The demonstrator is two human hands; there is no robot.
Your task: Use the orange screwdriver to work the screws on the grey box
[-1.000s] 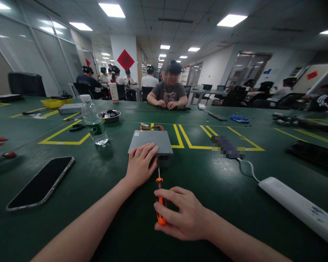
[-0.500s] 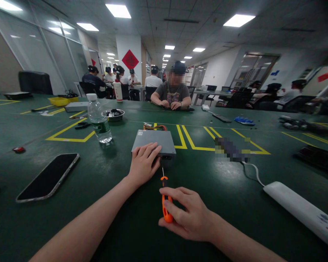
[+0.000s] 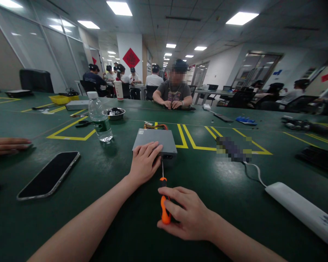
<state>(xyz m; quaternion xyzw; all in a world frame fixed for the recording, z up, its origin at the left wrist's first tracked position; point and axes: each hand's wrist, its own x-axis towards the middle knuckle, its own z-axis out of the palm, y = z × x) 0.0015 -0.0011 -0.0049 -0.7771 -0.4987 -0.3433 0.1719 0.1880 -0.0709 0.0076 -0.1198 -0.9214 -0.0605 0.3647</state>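
Observation:
A grey metal computer power supply (image 3: 166, 137) lies on the green table in front of me, a bundle of coloured wires (image 3: 160, 126) behind it. My left hand (image 3: 144, 159) grips its near left part, fingers across the top and thumb down by the front face. In my right hand (image 3: 187, 214) is an orange and black screwdriver (image 3: 165, 209), pinched by the handle between thumb and fingers. Its thin shaft points away from me to the supply's front face, beside my left thumb. Where the tip meets the case is too small to make out.
Left of the supply stand a water bottle (image 3: 100, 120) and a metal bowl (image 3: 116, 113) of small parts. Nearer lies a phone (image 3: 50, 174); another person's hand (image 3: 8, 146) rests beyond it. A white power strip (image 3: 300, 211) lies right. A person (image 3: 175, 89) sits opposite.
The screwdriver's handle has turned in my right hand, showing a different side. Another person's hand has come in at the left edge. My left hand and the power supply stay together as before.

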